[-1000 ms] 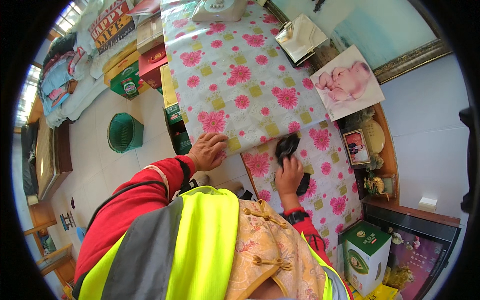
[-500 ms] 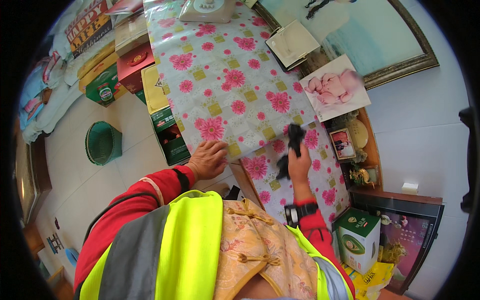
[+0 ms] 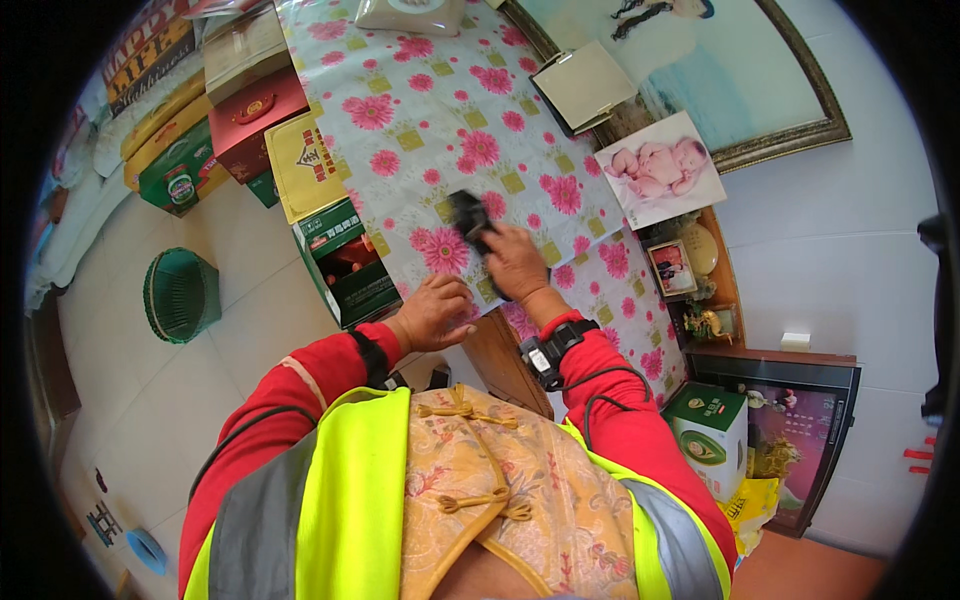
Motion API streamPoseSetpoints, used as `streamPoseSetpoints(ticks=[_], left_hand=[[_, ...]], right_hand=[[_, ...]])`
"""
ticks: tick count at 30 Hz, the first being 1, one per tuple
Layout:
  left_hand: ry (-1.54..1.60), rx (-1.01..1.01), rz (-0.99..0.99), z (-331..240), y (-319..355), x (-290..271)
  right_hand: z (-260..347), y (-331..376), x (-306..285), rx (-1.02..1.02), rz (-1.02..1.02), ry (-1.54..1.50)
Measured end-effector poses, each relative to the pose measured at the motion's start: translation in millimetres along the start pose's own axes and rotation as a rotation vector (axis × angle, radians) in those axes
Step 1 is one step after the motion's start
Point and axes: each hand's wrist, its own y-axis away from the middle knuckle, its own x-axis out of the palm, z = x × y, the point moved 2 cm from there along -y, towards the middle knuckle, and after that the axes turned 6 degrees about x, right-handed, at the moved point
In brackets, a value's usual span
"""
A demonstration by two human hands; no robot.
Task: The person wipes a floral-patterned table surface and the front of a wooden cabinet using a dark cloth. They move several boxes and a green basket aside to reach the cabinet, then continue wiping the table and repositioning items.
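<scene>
A flowered tablecloth, pale with pink blooms and green squares, covers the long table in front of me. My left hand is at its near edge, with the fingers curled over the cloth. Close to its right, my right hand grips a black, soft-looking cloth, smeared by motion, over the table's near part. Most of the black cloth's lower end is hidden by that hand. A lower surface to the right bears the same flowered covering.
Framed pictures and an upright pale plaque line the right side. Gift boxes flank the table's left. A green basket stands on the tiled floor. A green-and-white carton sits by a dark screen at lower right.
My right hand has carried the black cloth left and slightly away, from the lower covering onto the main tabletop. My left hand has stayed at the table's near edge.
</scene>
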Motion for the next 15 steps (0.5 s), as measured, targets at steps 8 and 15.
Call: streamPoseSetpoints(ticks=[8,15], left_hand=[[0.114,0.047,-0.058,-16,40,-27],[0.081,-0.029,0.092,-11,46,-29]], right_hand=[[59,-35,42,-0.044,-0.009,-0.023],[127,-114,83,-0.159,0.015,-0.080]])
